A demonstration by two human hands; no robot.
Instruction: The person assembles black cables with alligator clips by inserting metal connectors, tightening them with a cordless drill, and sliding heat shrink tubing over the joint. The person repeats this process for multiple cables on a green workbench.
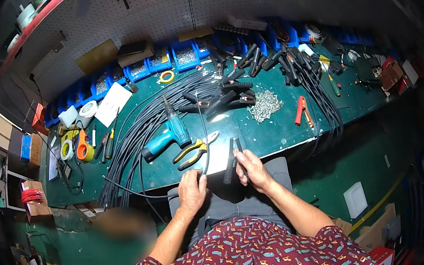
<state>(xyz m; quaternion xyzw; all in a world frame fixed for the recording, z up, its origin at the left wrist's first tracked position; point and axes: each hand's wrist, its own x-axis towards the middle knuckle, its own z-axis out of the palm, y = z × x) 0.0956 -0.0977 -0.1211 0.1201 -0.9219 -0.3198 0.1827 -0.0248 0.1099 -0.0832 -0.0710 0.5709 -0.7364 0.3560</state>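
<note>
At the near edge of the green workbench (121,180), my left hand (193,192) is closed round a thin black cable (207,149), whose upper part rises past the pliers. My right hand (250,169) grips a black clamp (231,163) with long handles, held over my lap and tilted. Just beyond my hands lie yellow-and-black pliers (193,154) and a teal power drill (168,137). Several more black clamps (221,103) are heaped behind them, beside a pile of small silver screws (267,105).
A thick bundle of black cables (131,135) curves across the left of the bench. To the right lie a red-handled clamp (301,111) and another cable bundle (327,102). Blue parts bins (185,55) line the back. Tape rolls (84,150) and screwdrivers (110,142) sit at left.
</note>
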